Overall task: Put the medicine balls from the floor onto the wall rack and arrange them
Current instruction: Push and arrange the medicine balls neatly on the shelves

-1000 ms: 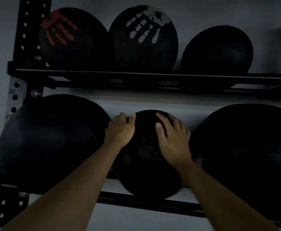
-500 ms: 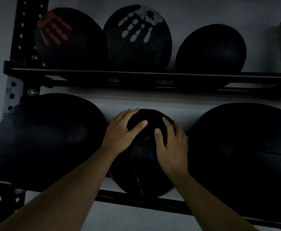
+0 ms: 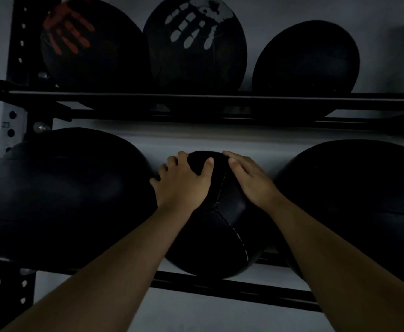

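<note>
- Hands steady the middle medicine ball (image 3: 222, 233) on the wall rack (image 3: 220, 287), lower shelf, wedged between two larger balls at nine and three o'clock.
- Our left hand (image 3: 184, 185) cups its top, fingers spread and curved; our right hand (image 3: 251, 180) lies flat, we judge to seat it.

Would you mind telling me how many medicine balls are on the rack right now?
6. Upper shelf: red-handprint ball, white-handprint ball, plain ball. Lower shelf: left ball, middle ball under both hands, right ball. Others may lie outside the frame.
</note>
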{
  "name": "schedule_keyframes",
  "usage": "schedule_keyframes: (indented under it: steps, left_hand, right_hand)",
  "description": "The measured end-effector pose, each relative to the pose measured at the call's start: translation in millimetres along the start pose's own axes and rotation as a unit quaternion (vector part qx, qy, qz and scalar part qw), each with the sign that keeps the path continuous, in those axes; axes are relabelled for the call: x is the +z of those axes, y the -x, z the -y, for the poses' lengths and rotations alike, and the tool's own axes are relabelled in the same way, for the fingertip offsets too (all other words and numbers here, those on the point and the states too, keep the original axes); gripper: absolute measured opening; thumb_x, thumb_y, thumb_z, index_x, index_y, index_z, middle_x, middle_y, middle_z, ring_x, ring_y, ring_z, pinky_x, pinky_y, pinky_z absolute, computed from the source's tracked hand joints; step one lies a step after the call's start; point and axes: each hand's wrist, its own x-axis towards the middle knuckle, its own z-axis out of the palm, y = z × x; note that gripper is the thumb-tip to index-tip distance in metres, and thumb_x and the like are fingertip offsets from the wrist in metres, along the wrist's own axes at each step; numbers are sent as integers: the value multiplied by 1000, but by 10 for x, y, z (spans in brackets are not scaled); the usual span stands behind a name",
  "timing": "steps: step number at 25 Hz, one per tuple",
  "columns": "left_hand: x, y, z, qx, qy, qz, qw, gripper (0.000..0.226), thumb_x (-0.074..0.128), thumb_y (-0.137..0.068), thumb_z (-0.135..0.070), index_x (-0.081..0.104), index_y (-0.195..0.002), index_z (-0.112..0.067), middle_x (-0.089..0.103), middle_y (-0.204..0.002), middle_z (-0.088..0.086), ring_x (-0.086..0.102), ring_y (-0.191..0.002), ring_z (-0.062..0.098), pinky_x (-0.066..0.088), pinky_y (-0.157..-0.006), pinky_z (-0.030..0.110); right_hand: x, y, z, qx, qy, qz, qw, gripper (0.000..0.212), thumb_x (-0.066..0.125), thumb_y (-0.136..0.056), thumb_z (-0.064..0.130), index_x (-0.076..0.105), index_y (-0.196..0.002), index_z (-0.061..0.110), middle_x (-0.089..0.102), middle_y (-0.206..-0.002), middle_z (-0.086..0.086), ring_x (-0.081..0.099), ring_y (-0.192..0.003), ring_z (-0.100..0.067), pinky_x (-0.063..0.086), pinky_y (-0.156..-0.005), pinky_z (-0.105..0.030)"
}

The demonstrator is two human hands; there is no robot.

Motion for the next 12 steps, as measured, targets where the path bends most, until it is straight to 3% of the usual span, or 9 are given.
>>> schedule_keyframes:
  steps: [7, 10, 12]
  left_hand:
    - [-6, 67, 53, 31, 26, -9, 999, 75, 33, -99, -73, 36, -158, -27, 40, -165, 6, 35, -152, 32, 26, -124, 56]
    - [-126, 58, 73, 40, 4, 58, 997, 79, 28, -99, -75, 28, -163, -28, 32, -170, 4, 28, -156, 31, 20, -127, 55]
    - [-313, 26, 136, 63, -47, 121, 989, 81, 23, -99, -77, 18, -166, -32, 23, -174, 2, 19, -161, 28, 9, -130, 56]
  right_hand:
    - [-6, 68, 18, 10, 5, 9, 1000, 48, 35, -107, 53, 46, -153, 43, 41, -164, 2, 30, -155, -15, 19, -129, -44]
    - [-35, 57, 65, 37, 57, 45, 997, 55, 27, -106, 59, 34, -158, 44, 31, -170, -4, 22, -159, -23, 15, -130, -48]
    - [-79, 30, 173, 63, 103, 60, 991, 55, 24, -106, 59, 32, -159, 43, 33, -168, -9, 28, -155, -32, 21, -127, -51]
